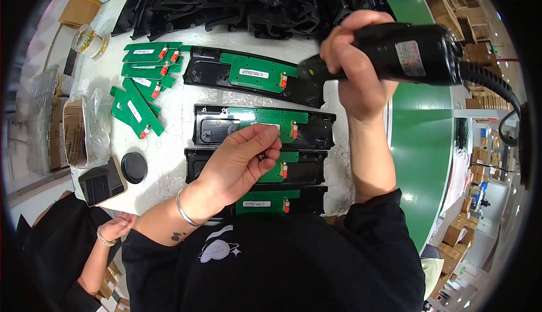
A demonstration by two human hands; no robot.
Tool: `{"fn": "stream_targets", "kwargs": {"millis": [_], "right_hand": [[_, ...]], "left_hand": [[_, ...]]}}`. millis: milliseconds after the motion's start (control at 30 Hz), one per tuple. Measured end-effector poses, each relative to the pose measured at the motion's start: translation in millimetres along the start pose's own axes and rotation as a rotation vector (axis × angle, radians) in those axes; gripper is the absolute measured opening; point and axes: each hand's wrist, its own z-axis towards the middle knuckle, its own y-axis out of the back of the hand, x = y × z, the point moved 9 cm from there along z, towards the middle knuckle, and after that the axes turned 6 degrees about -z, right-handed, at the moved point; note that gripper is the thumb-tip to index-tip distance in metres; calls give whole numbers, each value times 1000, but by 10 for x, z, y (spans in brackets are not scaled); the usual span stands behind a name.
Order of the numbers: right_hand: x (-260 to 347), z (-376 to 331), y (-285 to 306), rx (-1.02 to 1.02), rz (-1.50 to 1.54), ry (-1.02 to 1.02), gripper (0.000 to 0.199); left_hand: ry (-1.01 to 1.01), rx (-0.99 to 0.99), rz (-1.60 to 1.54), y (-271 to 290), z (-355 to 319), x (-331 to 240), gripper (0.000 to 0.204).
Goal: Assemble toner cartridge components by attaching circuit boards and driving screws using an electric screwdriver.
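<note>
My right hand point(364, 80) is wrapped round a corded black electric screwdriver point(387, 52), raised on the right with its nose pointing left. The nose overlaps the right end of the farthest black plastic housing point(197, 72), which carries a green circuit board point(228, 63). My left hand point(234, 162) is closed, thumb against fingers, above the second black housing point(322, 128). A small dark bit shows between its fingers, too small to name. Two more housings, the third point(315, 165) and the nearest point(313, 199), lie closer to me, each with a green board and red-and-white connector.
Loose green circuit boards point(132, 106) lie to the left. Black plastic parts point(226, 1) are heaped at the back. A jar point(89, 41), a plastic bag point(93, 131), a phone point(101, 182) and a round black lid point(134, 168) line the left side. Another person's hand point(117, 226) is at lower left.
</note>
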Motion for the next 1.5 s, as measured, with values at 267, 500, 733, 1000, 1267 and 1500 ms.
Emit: {"fn": "stream_targets", "kwargs": {"millis": [267, 500, 733, 1000, 1267, 1500], "right_hand": [[-431, 240, -580, 24, -46, 111, 23], [-435, 165, -791, 201, 52, -38, 21], [19, 23, -238, 40, 221, -40, 21], [-96, -172, -59, -19, 215, -155, 24], [-182, -206, -101, -20, 63, -188, 25], [-204, -147, -141, 43, 101, -189, 25]], "left_hand": [[0, -12, 4, -42, -6, 14, 17], [-37, -3, -20, 27, -59, -64, 16], [-140, -61, -74, 193, -37, -367, 13], [-203, -34, -82, 148, 27, -533, 15], [-178, -27, -98, 188, 18, -468, 15], [-182, -24, -107, 192, -9, -450, 14]]}}
